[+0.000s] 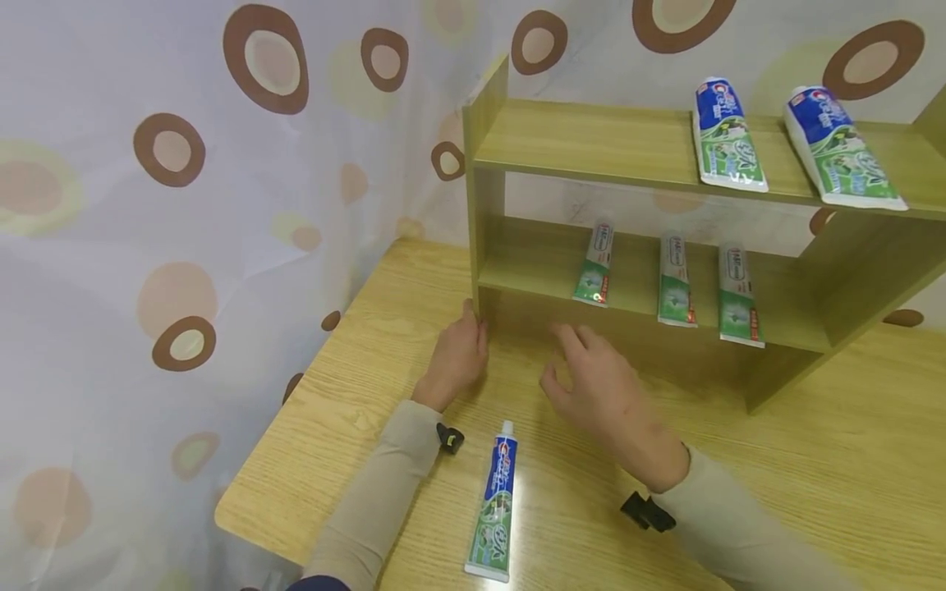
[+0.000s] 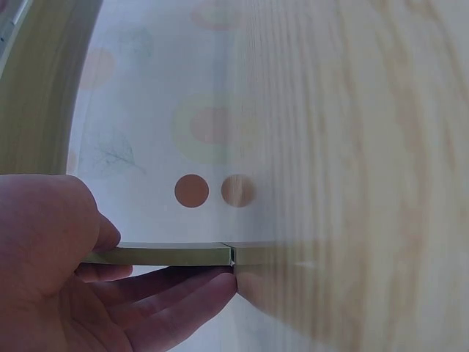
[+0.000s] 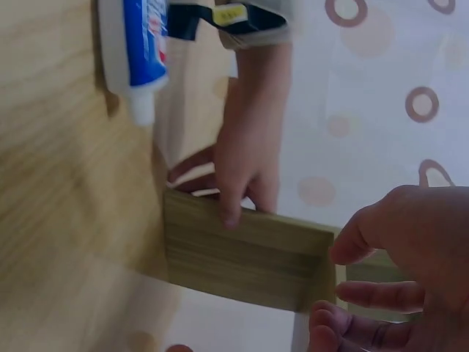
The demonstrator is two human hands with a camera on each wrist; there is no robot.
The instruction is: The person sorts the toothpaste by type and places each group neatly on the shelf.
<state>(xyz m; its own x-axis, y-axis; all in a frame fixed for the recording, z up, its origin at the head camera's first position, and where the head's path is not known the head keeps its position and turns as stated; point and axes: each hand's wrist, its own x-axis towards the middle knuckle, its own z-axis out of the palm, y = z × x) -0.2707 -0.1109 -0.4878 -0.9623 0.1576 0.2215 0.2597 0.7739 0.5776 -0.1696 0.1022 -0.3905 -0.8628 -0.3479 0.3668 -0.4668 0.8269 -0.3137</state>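
Note:
My left hand point(image 1: 458, 353) grips the lower part of the left side panel of a small wooden shelf point(image 1: 484, 217). In the left wrist view, its thumb lies on one side of the panel edge point(image 2: 168, 257), its fingers on the other. Loosely bent, my right hand point(image 1: 602, 390) hovers by the lower board's front edge, its thumb and fingers apart. The right wrist view shows those fingertips close to the wood; whether they touch, I cannot tell. A blue and green toothpaste tube point(image 1: 493, 509) lies on the table between my forearms, cap toward the shelf.
Two blue and green toothpaste tubes point(image 1: 730, 139) point(image 1: 842, 152) lie on the upper board. Along the lower board are three white and green tubes point(image 1: 594, 267) point(image 1: 674, 283) point(image 1: 739, 295). The wooden table point(image 1: 296, 460) ends at the left, beside a patterned wall covering point(image 1: 89, 345).

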